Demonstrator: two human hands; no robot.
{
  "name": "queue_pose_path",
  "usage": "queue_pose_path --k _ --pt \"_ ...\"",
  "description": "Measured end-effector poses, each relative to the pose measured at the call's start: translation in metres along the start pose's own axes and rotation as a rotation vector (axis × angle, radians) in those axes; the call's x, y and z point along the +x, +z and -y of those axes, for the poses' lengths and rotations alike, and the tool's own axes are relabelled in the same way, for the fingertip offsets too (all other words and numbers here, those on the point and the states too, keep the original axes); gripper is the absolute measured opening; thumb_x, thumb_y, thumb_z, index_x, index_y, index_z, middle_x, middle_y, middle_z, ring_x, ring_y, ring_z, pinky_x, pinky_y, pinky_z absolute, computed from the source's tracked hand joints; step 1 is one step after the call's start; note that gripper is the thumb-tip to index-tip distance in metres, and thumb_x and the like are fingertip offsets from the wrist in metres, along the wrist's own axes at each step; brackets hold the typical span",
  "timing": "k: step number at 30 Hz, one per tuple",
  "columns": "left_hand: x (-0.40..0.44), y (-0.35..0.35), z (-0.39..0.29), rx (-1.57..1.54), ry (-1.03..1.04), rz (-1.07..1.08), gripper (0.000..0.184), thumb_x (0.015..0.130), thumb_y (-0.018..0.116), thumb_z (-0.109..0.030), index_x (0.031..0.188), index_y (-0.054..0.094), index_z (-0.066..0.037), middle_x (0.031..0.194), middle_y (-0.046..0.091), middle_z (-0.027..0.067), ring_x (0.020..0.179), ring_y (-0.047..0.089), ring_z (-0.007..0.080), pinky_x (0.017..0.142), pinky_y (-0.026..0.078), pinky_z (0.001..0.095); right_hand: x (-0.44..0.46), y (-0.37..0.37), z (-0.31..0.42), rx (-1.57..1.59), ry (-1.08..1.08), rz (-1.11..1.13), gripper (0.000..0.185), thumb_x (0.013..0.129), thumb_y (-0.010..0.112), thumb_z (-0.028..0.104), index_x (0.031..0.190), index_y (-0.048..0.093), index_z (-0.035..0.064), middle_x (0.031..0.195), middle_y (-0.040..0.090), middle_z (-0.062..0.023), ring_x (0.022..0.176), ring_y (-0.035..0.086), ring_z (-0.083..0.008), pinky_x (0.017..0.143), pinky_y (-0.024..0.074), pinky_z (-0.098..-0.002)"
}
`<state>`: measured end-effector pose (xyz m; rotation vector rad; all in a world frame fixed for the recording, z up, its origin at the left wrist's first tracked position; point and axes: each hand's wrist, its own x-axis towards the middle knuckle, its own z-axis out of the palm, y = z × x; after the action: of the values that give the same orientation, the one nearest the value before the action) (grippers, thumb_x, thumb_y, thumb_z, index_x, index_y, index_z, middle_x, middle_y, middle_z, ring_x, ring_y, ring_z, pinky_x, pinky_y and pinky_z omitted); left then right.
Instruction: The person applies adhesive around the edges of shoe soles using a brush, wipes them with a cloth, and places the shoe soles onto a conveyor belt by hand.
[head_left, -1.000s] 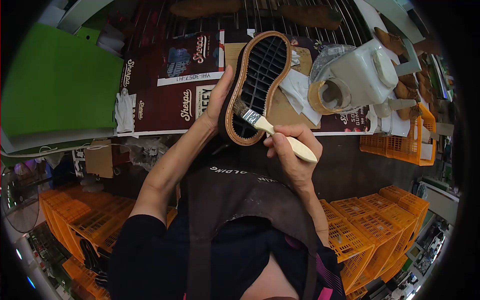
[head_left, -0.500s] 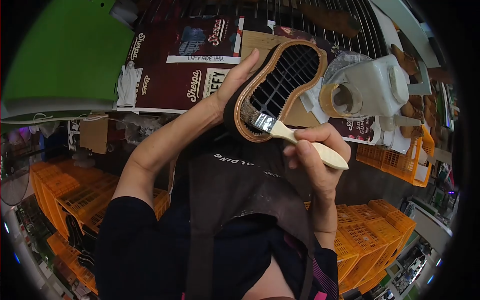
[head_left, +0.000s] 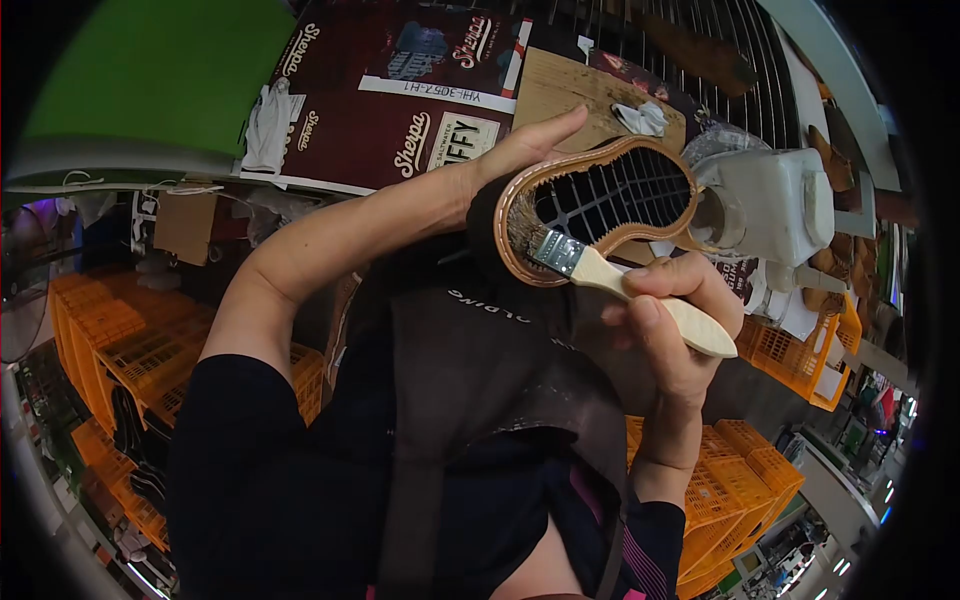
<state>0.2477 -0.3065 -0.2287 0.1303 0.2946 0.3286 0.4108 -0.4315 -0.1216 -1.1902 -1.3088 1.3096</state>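
Observation:
A black shoe sole [head_left: 625, 192] with a tan stitched rim and a ribbed inside lies tilted in my left hand [head_left: 525, 145]. The thumb of that hand stretches along the sole's upper edge, and its other fingers are hidden beneath. My right hand [head_left: 680, 318] pinches the pale wooden handle of a flat brush [head_left: 602, 275]. The brush's bristles touch the rim at the sole's near left end. Just beyond the sole's right end is a round tub [head_left: 716, 217], partly covered, beside a whitish plastic jug [head_left: 772, 200].
Maroon printed cardboard [head_left: 385, 125] covers the bench, with brown cardboard [head_left: 565, 95] and crumpled white paper [head_left: 641, 119] on it. A green surface [head_left: 150, 90] is at upper left. Orange crates [head_left: 125, 320] stand on both sides, and brown shoes [head_left: 832, 160] sit at right.
The sole has turned clockwise, its far end swinging right toward the tub. My right hand and the brush have moved right and slightly down, the bristles still at the near end. The view has shifted.

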Motion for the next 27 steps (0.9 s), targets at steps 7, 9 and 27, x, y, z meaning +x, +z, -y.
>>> queue_pose_path --k 7,9,27 --pt "0.004 -0.022 -0.006 -0.068 -0.028 0.334 0.058 0.092 0.046 -0.049 0.124 0.050 -0.001 0.112 0.062 0.0158 0.091 0.064 0.0178 0.082 0.053 0.0309 0.014 -0.004 -0.005 -0.012 -0.048 0.117 0.012 0.077 0.067 0.004 0.086 0.062 -0.0031 0.068 0.066 -0.0087 0.057 0.061 -0.0093 0.053 0.0467 -0.0200" --pt "-0.002 -0.009 -0.006 0.101 -0.040 0.042 0.049 0.095 0.046 -0.043 0.119 0.054 -0.001 0.100 0.066 0.0133 0.076 0.066 0.0147 0.068 0.057 0.0263 0.019 -0.004 -0.006 0.003 -0.045 0.137 0.012 0.077 0.067 0.004 0.085 0.062 -0.0030 0.068 0.066 -0.0087 0.057 0.061 -0.0096 0.053 0.0466 -0.0199" --pt "-0.031 -0.034 -0.013 0.259 -0.277 0.060 0.063 0.092 0.042 -0.053 0.121 0.051 0.002 0.109 0.061 0.0192 0.090 0.064 0.0230 0.077 0.053 0.0341 0.062 0.006 -0.005 -0.074 -0.023 0.407 0.016 0.071 0.071 0.010 0.081 0.066 -0.0013 0.076 0.067 -0.0091 0.068 0.065 -0.0146 0.060 0.0484 -0.0240"
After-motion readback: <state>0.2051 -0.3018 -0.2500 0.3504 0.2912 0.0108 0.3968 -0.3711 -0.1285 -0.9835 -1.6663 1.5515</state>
